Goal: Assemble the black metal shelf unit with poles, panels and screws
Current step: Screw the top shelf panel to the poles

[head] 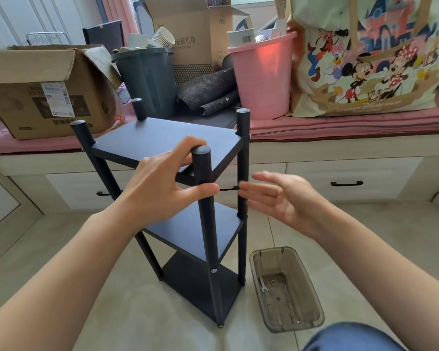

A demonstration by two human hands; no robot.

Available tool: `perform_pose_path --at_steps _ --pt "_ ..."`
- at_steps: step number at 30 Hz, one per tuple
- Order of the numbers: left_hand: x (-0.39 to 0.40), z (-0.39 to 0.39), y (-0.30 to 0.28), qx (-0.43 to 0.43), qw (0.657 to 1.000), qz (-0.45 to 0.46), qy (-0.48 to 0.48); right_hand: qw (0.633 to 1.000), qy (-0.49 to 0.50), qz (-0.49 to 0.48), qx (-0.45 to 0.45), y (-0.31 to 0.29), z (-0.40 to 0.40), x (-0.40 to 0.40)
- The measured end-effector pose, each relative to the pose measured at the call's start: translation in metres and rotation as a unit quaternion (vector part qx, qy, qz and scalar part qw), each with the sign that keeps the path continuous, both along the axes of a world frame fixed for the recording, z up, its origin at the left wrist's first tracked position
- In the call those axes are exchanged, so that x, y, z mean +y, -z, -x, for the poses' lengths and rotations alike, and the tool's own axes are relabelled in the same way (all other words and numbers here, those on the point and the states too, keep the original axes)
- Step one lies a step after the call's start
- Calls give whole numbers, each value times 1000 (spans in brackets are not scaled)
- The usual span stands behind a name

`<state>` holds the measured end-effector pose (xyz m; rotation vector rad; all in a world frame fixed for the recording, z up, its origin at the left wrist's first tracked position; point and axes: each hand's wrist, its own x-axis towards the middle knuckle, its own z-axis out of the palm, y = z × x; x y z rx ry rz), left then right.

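Observation:
The black metal shelf unit (162, 140) stands upright on the tiled floor, with three panels fixed between its poles. My left hand (162, 183) grips the near front pole (205, 211) just below its cap, thumb in front and fingers behind. My right hand (279, 198) hovers open beside the right pole (242, 173), fingers straight and pointing left, holding nothing. A silver screw head (214, 270) shows low on the near pole.
A clear brown plastic tray (287, 287) on the floor to the right holds a small wrench (262, 285) and a few bits of hardware. Behind, a pink-cushioned bench carries cardboard boxes (43, 97), a grey bin (147, 79), a pink bucket (261, 79) and a cartoon-print bag (370, 54).

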<state>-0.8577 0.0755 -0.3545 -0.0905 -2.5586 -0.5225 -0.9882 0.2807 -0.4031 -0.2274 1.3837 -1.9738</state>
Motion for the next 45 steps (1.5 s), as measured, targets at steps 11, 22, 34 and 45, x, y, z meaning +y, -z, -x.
perform_pose_path --at_steps 11,22,34,45 --pt "8 9 -4 -26 999 -33 -15 960 -27 -278 32 199 45 63" --pt "11 12 -3 -19 999 -51 -8 590 -366 -630 346 344 49 50" --pt "9 15 1 -12 999 -52 -1 397 -450 -642 477 393 38 44" --pt "9 15 2 -14 999 -52 7 282 -476 -664 504 403 36 43"
